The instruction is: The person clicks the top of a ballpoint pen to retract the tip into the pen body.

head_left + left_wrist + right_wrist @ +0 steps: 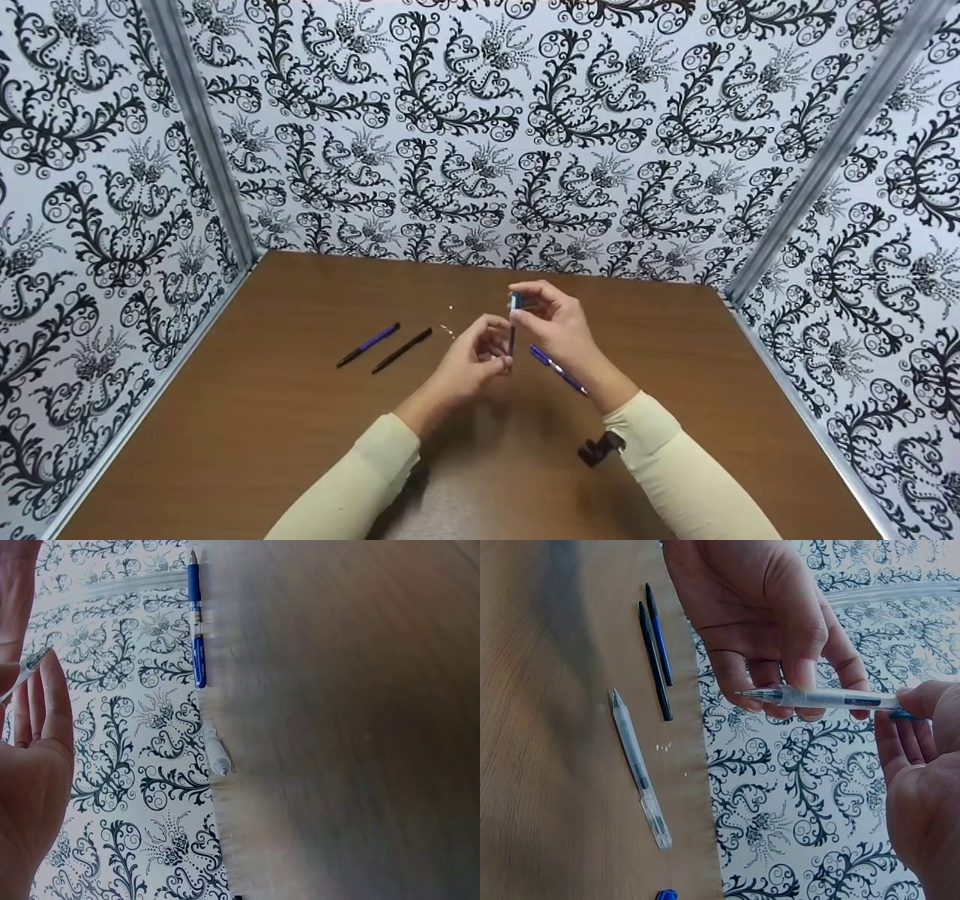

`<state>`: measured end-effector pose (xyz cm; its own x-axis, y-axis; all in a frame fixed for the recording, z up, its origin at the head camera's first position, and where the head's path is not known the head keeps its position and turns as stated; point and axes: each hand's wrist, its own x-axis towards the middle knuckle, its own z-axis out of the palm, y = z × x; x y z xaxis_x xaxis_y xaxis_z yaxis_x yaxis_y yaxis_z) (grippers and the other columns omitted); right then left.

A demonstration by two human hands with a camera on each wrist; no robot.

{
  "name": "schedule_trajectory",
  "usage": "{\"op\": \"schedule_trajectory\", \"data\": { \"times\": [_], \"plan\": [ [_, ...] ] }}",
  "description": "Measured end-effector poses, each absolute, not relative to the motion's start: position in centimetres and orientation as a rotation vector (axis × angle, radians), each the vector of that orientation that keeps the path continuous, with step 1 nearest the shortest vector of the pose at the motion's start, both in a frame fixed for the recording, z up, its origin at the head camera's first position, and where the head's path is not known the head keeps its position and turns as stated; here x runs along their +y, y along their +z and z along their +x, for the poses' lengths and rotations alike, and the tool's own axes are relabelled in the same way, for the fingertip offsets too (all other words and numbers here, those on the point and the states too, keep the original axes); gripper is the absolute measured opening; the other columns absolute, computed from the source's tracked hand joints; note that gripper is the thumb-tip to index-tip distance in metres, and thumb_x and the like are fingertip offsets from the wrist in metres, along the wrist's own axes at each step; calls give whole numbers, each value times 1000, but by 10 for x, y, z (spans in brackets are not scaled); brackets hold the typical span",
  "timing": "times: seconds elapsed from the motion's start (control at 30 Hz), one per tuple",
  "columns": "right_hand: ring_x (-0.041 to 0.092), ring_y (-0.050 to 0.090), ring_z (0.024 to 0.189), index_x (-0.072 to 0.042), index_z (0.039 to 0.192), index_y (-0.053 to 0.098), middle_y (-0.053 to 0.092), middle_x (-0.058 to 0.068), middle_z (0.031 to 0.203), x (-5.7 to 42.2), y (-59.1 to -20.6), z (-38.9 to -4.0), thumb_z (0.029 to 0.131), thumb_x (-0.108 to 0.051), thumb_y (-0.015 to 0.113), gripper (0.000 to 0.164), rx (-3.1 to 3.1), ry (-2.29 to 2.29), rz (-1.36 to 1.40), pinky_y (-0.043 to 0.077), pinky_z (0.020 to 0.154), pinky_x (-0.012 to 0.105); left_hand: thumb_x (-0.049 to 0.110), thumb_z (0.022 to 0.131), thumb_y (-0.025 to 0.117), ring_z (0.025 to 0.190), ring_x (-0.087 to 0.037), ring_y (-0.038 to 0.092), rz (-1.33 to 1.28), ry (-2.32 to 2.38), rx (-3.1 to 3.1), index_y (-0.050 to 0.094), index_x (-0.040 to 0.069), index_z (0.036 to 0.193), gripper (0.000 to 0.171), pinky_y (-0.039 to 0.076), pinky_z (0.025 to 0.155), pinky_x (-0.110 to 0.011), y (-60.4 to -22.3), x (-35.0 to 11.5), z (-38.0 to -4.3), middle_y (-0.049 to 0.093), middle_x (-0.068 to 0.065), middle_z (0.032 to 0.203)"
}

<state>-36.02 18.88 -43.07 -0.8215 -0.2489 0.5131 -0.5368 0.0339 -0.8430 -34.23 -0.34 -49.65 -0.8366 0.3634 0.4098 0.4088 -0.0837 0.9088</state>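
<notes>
Fingers of the left hand [471, 358] pinch a clear-barrelled pen [836, 698] near its tip, while those of the right hand [561, 326] clamp its teal end, so the pen stands nearly upright above the desk [262, 420], between both hands. By the right wrist lies a blue pen [559, 368]. Left of the left hand, a black pen [402, 351] and a blue-and-black pen [368, 345] lie roughly parallel, apart. Small pale bits [448, 330] are scattered nearby; the right wrist view also shows a second clear pen [635, 757] on the desk.
</notes>
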Motion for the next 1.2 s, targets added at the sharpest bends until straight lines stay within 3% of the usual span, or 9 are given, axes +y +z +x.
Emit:
{"op": "schedule_trajectory", "data": {
  "times": [0.13,0.33,0.6,0.93,1.2],
  "plan": [
    [36,73,105,4,134,71,74,29,113,188,-432,-360,97,12,75,38,-2057,1891,814,62,91,32,-17,90,62,92,-21,68,-892,-2094,-2109,59,0,137,51,61,83,-31,-496,-4,-343,70,-16,105],
    [37,72,109,3,140,68,76,15,114,187,-434,-361,96,14,74,45,-2044,1905,811,61,95,34,-18,90,61,92,-21,68,-894,-2106,-2128,59,1,138,52,61,83,-31,-496,-5,-343,70,-19,107],
    [59,64,116,1,141,68,73,14,118,187,-437,-361,98,13,73,45,-2045,1925,807,61,96,36,-13,94,65,92,-20,67,-912,-2102,-2147,59,2,139,48,63,80,-33,-498,-9,-343,68,-16,107],
    [35,74,106,-2,147,63,71,13,121,191,-438,-366,96,7,78,54,-2102,1802,811,62,96,36,-14,93,65,93,-20,67,-936,-1973,-2237,61,4,137,48,62,81,-32,-497,-15,-345,69,-24,111],
    [31,73,107,-3,147,63,73,13,124,199,-446,-371,97,3,81,54,-2158,1720,836,62,95,36,-14,93,65,94,-23,68,-946,-1821,-2326,65,7,135,47,61,83,-34,-498,-26,-350,72,-20,111]
  ]
}}
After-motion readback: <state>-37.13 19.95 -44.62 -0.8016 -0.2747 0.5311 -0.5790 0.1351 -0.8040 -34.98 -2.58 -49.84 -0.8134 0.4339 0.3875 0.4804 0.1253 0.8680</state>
